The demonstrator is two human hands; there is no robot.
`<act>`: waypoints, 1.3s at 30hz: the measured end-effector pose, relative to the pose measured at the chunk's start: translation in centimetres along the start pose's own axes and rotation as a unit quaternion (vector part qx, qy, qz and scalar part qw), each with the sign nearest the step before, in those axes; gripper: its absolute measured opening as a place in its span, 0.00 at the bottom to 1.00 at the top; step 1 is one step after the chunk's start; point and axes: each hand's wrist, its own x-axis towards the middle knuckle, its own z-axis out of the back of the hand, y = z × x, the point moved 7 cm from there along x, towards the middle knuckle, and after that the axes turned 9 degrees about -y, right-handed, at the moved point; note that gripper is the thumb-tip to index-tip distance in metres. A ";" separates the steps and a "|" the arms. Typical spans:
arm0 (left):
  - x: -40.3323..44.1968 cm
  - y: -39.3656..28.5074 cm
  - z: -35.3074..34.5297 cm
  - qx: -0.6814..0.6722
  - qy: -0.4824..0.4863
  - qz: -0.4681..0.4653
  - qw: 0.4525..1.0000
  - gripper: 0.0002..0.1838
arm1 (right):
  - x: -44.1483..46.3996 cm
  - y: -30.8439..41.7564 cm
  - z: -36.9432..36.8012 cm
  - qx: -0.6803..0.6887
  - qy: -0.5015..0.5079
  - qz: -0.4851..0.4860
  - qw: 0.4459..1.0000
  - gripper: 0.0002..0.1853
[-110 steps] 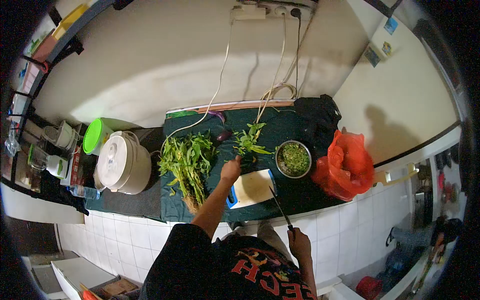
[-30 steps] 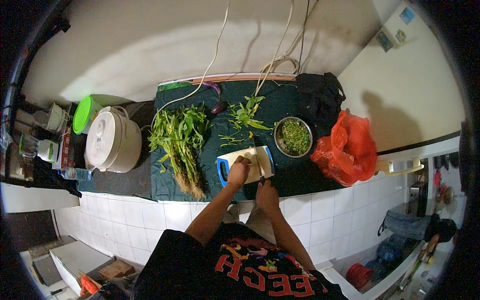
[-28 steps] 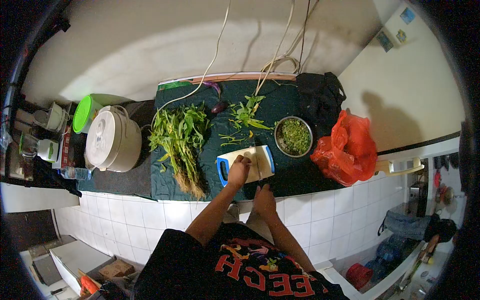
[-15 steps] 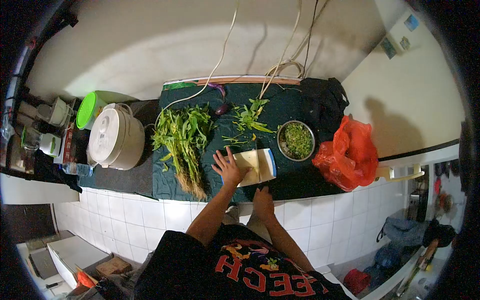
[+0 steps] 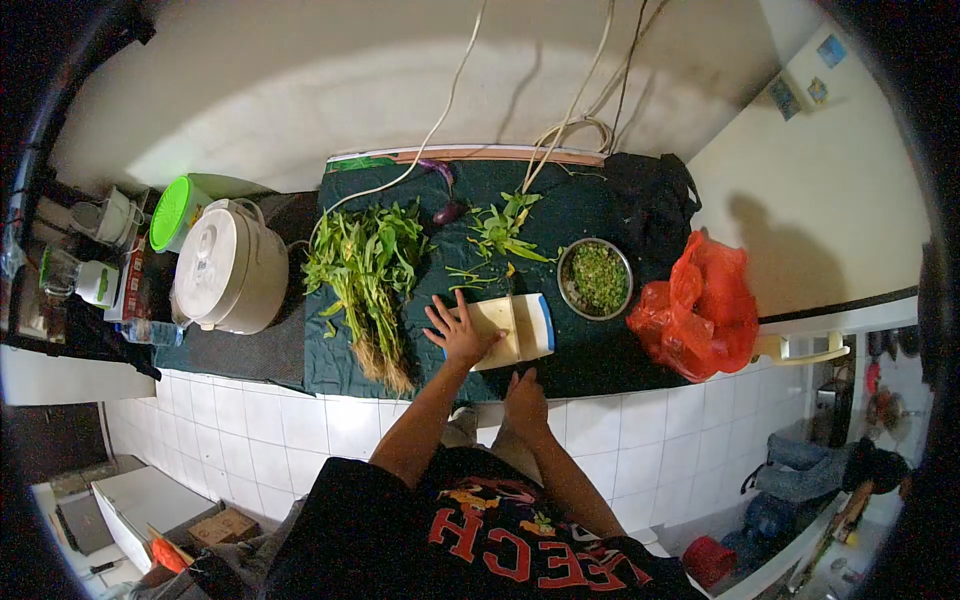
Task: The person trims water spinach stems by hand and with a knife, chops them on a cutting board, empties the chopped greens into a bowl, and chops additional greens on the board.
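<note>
Left hand (image 5: pixel 463 344) went from bunched to fingers splayed wide over the left end of the cutting board (image 5: pixel 537 335) since a second ago, right hand (image 5: pixel 525 400) gripping the knife (image 5: pixel 515 326) just right of the left thumb, leafy bunch (image 5: pixel 372 265) left of the fingertips.

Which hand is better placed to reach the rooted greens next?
Probably the left hand: it's open and nearer the greens, while the right hand seems to hold the knife.

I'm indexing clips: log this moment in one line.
left hand: splayed over board | right hand: holding knife | knife: across board | chopped greens: in bowl
</note>
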 end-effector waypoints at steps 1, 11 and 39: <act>0.0 0.2 -0.2 0.000 0.000 0.000 1.000 0.75 | 1.0 0.4 0.7 0.022 0.021 -0.054 0.998 0.18; 0.0 0.0 0.0 0.002 0.000 -0.008 1.000 0.74 | -0.2 -0.3 -0.6 0.009 0.022 -0.076 0.997 0.19; -0.6 0.0 0.3 0.008 -0.020 -0.049 0.999 0.66 | 1.5 2.4 0.2 0.047 0.013 -0.075 0.996 0.21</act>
